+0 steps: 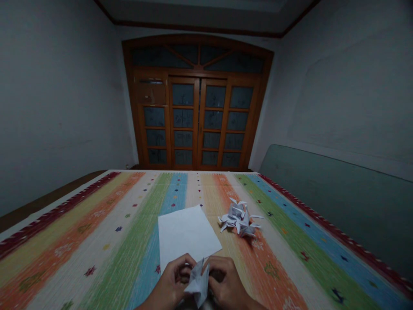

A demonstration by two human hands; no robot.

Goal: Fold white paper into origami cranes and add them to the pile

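Observation:
Between my two hands is a white folded paper piece [198, 282] with pointed tips, low in the middle of the view. My left hand [176, 277] pinches its left side with bent fingers. On its right side, my right hand [224, 280] grips it between thumb and fingers. Just beyond the hands lies flat white paper [189, 232]. A pile of folded paper cranes [239, 218] sits to the right of that paper. The undersides of my fingers are hidden.
A striped, multicoloured cloth [122, 241] covers the table. Along the right side stands a pale green panel [325, 185]. Wooden doors with glass panes [198, 116] are at the far end, between pale walls.

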